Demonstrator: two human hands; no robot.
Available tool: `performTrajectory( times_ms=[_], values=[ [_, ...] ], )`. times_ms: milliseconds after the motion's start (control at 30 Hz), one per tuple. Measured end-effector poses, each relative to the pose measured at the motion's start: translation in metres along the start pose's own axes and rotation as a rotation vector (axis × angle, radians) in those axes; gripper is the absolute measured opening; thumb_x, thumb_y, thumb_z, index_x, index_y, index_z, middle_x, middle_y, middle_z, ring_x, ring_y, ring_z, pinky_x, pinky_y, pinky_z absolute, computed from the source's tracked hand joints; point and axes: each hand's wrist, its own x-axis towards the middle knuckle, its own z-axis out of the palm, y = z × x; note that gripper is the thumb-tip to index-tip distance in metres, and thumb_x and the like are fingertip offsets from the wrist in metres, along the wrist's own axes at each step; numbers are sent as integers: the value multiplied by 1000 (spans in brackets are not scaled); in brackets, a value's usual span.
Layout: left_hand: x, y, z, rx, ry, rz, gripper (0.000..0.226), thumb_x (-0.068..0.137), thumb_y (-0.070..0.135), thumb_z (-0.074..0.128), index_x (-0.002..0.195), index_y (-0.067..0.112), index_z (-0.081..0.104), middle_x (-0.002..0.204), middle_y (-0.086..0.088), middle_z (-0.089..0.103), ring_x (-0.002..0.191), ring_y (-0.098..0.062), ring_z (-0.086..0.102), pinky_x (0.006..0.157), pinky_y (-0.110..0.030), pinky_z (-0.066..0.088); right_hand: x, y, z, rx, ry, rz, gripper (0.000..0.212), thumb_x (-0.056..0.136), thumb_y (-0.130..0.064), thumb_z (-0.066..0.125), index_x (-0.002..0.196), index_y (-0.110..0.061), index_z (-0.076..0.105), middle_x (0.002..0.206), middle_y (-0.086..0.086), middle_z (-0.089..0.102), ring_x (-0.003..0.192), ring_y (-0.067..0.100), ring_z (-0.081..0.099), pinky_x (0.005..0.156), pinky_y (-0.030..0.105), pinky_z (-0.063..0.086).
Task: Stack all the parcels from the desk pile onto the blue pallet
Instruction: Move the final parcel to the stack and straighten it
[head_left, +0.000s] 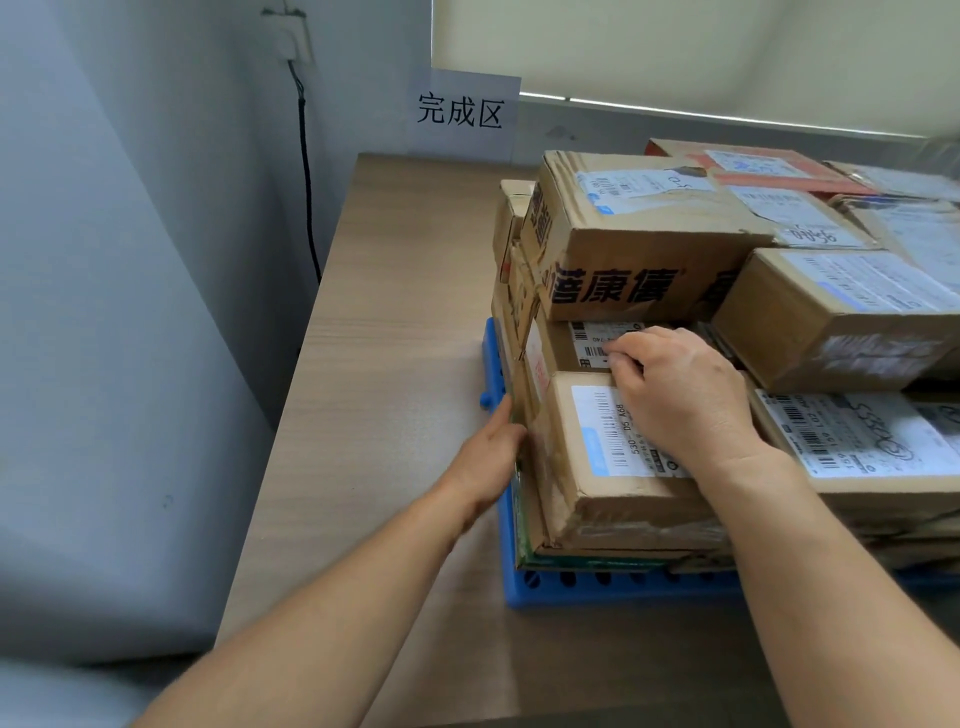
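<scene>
Light wood-grain desk (395, 291) set in room corner, grey wall at left. Blue pallet (597, 590) laid flat directly on desk, toward right side; row of holes seen along front rim. White paper sign (467, 111) with black characters stood at back edge.

A wood-grain worktop (395, 322) stands against a grey-blue wall (130, 260) on its left. At its far edge a white paper sign (467, 111) stands upright and carries 3 black characters, 完成区. High on the wall sits 1 white socket (291, 39), blurred, and a black cable (306, 171) hangs from it and drops out of sight behind the worktop's left edge. To the right of the sign, a pale yellow-green blind (675, 47) covers the upper background, ending in a light bottom rail (727, 111).
</scene>
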Motion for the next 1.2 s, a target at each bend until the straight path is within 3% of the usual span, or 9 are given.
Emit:
performTrajectory(
  times_ms=[200, 633, 767, 933, 1100, 1200],
  values=[
    [-42, -41, 19, -26, -71, -69, 51, 101, 44, 26, 148, 40, 8, 154, 12, 20, 140, -14, 25, 115, -39, 26, 1, 2, 0, 2, -20, -8, 29, 98, -29, 41, 114, -24, 65, 113, -4, 64, 106, 19, 51, 78, 31, 37],
    [-48, -31, 24, -52, -70, -83, 52, 102, 39, 26, 150, 34, 5, 155, 6, 20, 139, -16, 28, 110, -31, 30, 2, 6, -2, 28, -62, -15, 30, 98, -29, 42, 115, -23, 65, 117, -1, 63, 108, 24, 51, 88, 36, 41],
    [-45, -21, 20, 17, -14, -70, 52, 102, 38, 29, 150, 29, 11, 156, 7, 18, 142, -13, 21, 114, -30, 20, 2, 6, -6, 43, -71, -9, 30, 98, -31, 41, 115, -24, 64, 116, -3, 62, 106, 20, 51, 84, 33, 39],
    [-26, 16, -2, 53, 150, 24, 53, 101, 42, 32, 150, 28, 17, 154, 10, 23, 140, -10, 23, 105, -22, 20, -4, 6, -17, 69, -54, 2, 30, 98, -34, 40, 117, -26, 63, 119, -6, 61, 109, 16, 50, 83, 32, 40],
    [3, 57, -19, 72, 203, 161, 49, 102, 38, 29, 149, 25, 22, 145, 15, 32, 134, -5, 28, 111, -28, 23, -5, 5, -21, 74, -42, 13, 31, 98, -35, 39, 117, -27, 62, 119, -8, 60, 111, 15, 49, 86, 31, 40],
    [37, 82, -36, 45, 248, 128, 55, 100, 46, 28, 149, 21, 22, 154, 2, 26, 140, -17, 26, 115, -42, 23, -6, 5, -17, 43, -49, 3, 31, 98, -35, 39, 115, -26, 63, 116, -7, 61, 110, 16, 50, 87, 31, 44]
  ],
)
